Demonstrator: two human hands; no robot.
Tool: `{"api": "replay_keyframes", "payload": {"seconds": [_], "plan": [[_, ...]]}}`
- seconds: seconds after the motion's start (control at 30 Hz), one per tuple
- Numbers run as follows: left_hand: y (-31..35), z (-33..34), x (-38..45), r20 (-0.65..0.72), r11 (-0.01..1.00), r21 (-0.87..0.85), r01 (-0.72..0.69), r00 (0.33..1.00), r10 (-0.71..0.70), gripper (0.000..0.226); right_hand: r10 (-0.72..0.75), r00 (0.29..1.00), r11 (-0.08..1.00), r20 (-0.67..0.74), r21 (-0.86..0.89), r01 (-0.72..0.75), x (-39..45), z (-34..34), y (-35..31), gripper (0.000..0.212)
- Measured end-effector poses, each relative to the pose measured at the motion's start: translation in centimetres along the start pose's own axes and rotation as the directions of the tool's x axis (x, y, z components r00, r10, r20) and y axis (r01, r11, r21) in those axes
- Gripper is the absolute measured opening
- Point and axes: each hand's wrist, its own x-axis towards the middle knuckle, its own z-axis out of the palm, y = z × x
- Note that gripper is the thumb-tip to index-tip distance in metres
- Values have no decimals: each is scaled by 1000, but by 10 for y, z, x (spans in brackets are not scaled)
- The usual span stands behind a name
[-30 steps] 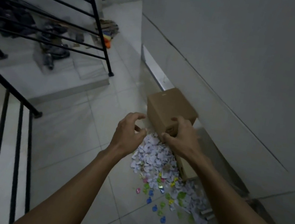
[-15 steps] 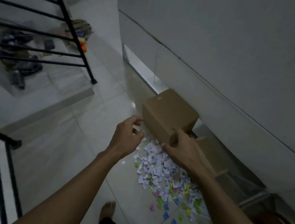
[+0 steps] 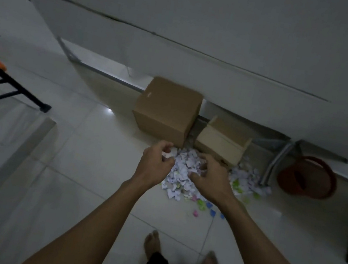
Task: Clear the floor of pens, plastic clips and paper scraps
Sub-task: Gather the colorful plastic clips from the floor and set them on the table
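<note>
Against the wall, paper scraps (image 3: 187, 173) lie heaped beside the cardboard box (image 3: 167, 110); left hand (image 3: 155, 163) and right hand (image 3: 211, 177) seemingly curl into them, so scoop inward together.

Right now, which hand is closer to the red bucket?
Right. The right hand is over the paper scraps, nearer the red bucket; the left hand is farther away, beyond the pile.
</note>
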Motion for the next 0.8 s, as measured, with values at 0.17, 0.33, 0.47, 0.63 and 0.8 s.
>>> {"api": "replay_keyframes", "payload": {"seconds": [0.17, 0.33, 0.47, 0.63, 0.8], "plan": [[-28, 52, 0, 125, 999, -46, 16, 992, -11, 38, 99, 995, 995, -7, 20, -99, -1, 15, 48, 55], [-89, 124, 12, 182, 998, -46, 43, 983, -34, 37, 151, 989, 988, -3, 45, -151, 22, 53, 125, 53], [-156, 190, 40, 165, 998, -36, 60, 985, -54, 37, 149, 989, 988, -4, 33, -149, 57, 102, 198, 54], [-252, 272, 98, 139, 999, -10, 37, 990, -35, 34, 159, 987, 987, -30, 18, -159, 114, 175, 295, 47], [-375, 349, 153, 4, 993, 80, 91, 996, -92, 24, 165, 986, 986, -19, 43, -164, 173, 273, 384, 43]]}}
